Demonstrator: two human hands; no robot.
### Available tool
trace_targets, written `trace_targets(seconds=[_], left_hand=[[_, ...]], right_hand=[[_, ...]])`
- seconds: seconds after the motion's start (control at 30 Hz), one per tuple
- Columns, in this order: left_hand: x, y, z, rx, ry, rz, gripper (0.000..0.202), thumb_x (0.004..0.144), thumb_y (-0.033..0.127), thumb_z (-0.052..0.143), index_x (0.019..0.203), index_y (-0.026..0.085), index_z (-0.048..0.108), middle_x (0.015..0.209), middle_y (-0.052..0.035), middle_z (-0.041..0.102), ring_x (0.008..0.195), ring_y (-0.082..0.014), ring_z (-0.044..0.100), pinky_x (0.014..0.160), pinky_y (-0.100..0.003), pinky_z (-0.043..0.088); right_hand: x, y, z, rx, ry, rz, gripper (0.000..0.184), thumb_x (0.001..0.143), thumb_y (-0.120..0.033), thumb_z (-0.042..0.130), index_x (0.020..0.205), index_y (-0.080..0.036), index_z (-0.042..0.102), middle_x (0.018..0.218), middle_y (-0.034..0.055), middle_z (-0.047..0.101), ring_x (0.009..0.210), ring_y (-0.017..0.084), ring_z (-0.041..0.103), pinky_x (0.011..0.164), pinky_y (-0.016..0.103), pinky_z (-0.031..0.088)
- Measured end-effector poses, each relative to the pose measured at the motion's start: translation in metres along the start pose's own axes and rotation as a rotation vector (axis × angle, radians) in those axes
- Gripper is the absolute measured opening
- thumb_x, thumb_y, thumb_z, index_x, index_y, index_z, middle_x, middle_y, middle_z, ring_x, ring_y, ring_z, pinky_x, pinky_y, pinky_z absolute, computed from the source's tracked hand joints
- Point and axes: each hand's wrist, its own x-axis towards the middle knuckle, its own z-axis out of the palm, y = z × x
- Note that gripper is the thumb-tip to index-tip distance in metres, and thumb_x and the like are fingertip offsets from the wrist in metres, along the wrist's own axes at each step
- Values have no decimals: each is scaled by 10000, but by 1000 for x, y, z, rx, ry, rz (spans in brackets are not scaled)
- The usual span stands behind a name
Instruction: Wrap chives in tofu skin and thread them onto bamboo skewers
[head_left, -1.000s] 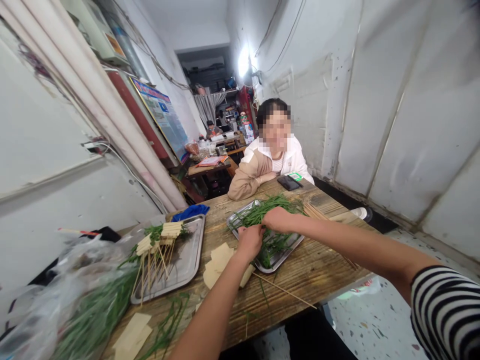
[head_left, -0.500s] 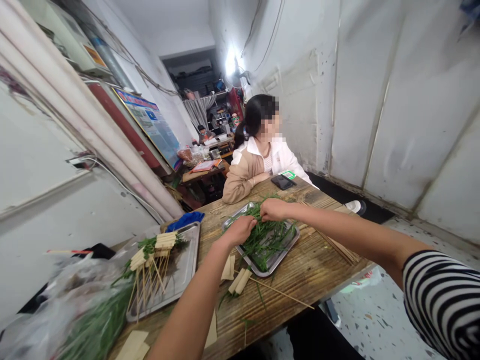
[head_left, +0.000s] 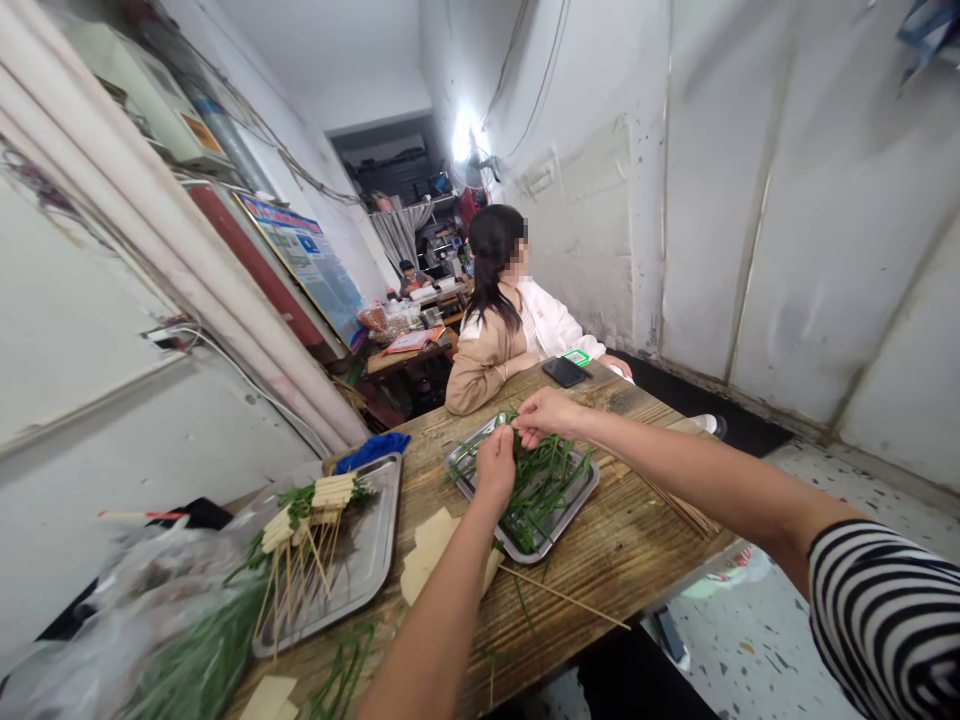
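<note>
Currently both hands over the metal tray [head_left: 570,518] of greens [head_left: 536,495], toward the far edge of the table [head_left: 637,525]. Left hand [head_left: 497,462] and right hand [head_left: 546,415] nearly touching, fingers of both pinched on a few strands. 2nd tray [head_left: 373,535] along the left edge, carrying skewered rolls [head_left: 335,489]. Pale sheets [head_left: 426,545] between the 2 trays. 1 stick [head_left: 566,596] angled toward the near edge. Phone [head_left: 565,372] by the far right corner; blue cloth [head_left: 371,452] at the far left corner.
</note>
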Motion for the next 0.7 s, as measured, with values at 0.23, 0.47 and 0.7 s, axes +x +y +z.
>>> trace_targets(seconds=[0.23,0.47,0.7], left_hand=[[2,13,1,-6,-100,17,278,911,332,352,764,184,534,709,-26,536,733,-170,499,728,-288,401],[5,24,-23,-157,-341,10,246,866,391,463,858,174,579,635,19,473,645,-131,431,660,-261,378],[8,31,-49,-593,-698,-371,388,724,489,660,808,130,540,724,16,496,520,-38,391,500,-194,295]], right_hand=[[-15,-5,-7,-6,-22,90,261,774,-172,672,561,-104,536,477,35,621,481,115,624,552,197,565],[-16,-5,-15,45,13,139,226,764,-172,697,609,-120,541,482,9,624,461,105,612,510,175,542],[-21,-5,-13,-42,-58,0,219,736,-160,710,622,-131,526,470,-18,615,451,103,608,484,176,535]])
